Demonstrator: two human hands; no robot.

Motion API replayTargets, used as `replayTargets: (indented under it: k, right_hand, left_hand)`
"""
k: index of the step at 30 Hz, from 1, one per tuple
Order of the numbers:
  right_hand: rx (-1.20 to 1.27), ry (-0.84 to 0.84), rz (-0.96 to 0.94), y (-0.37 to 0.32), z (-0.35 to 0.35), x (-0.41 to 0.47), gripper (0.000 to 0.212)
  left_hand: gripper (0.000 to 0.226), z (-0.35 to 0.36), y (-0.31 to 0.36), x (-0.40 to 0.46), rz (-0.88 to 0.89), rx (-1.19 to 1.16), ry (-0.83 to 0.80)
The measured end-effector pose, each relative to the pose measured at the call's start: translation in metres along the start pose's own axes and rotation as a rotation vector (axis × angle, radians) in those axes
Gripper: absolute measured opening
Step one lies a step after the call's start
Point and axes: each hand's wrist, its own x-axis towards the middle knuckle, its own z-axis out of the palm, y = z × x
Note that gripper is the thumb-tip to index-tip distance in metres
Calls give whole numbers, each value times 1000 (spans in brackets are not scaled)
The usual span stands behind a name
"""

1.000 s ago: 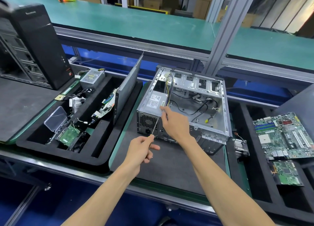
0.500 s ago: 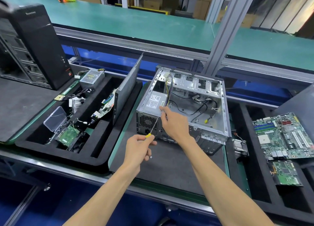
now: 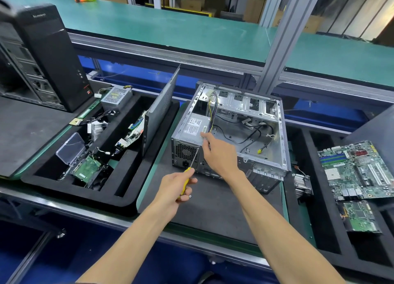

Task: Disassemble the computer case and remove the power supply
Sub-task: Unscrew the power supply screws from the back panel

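On the dark mat (image 3: 213, 207) in the middle of the counter lies the computer case (image 3: 264, 134), a bare silver metal shell on its side with the open face up. Inside its near left corner sits the power supply (image 3: 193, 130), a grey box with a white label on top and a round fan grille on the rear face. A bundle of yellow and black cables (image 3: 213, 108) rises from it toward the far wall, and thin black wires (image 3: 251, 134) lie loose on the case floor.

The right hand (image 3: 217, 153) rests on the top edge of the power supply, fingertips touching its near right corner, fingers only a little bent. The left hand (image 3: 177, 187) grips the yellow handle of a screwdriver (image 3: 191, 164); the thin shaft points up at the rear face of the case, beside the grille.

The mat is free in front of the case. To the left, a grey side panel (image 3: 160, 113) leans upright in a black foam tray (image 3: 119, 189), close to the case. This tray also holds another power supply unit (image 3: 116, 96), circuit boards and a clear plastic lid (image 3: 70, 148). A black tower (image 3: 47, 55) stands far left. To the right a heatsink (image 3: 302, 183) lies just beside the case, then a green motherboard (image 3: 358, 168).
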Motion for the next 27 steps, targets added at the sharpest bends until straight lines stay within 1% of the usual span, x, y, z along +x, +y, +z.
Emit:
replayTargets:
  k: [2,4,6,9,13,15,17,19,21,23,27]
  right_hand:
    - [-1,3,0,0,0,0,36]
    - [-1,2,-1,1,1,0,36]
    - [-4,-2,-2,1,1,0,36]
    - [7,-10,-3,1,-1,0,36]
    - [8,-21,-7,0,-2,0,37]
    - [1,-23,-6,0,-3,0,37]
    - [0,-27,-7,-1,-3,0,37]
    - [0,-30,-12,-1,-3,0,37]
    - [11,-38,-16,0,-3,0,37]
    - [29,-34,-19,1,-4,0,37]
    - [79,-14,-16,0,-3,-1,36]
  left_hand:
    - [31,-1,2,0,-26,7,-15]
    - [40,-1,3,1,-62,-1,-79]
    - [43,1,4,1,-93,-24,-129]
    - [33,3,6,1,-64,12,-93]
    - [25,0,2,1,80,82,24]
    - [25,-1,4,2,62,78,47]
    - [31,-2,5,2,-2,82,21]
    - [38,-2,5,4,-50,55,-45]
    - [38,-2,5,5,-65,36,-78]
    - [28,0,5,5,-38,65,-67]
    - [20,-1,1,2,99,71,-18]
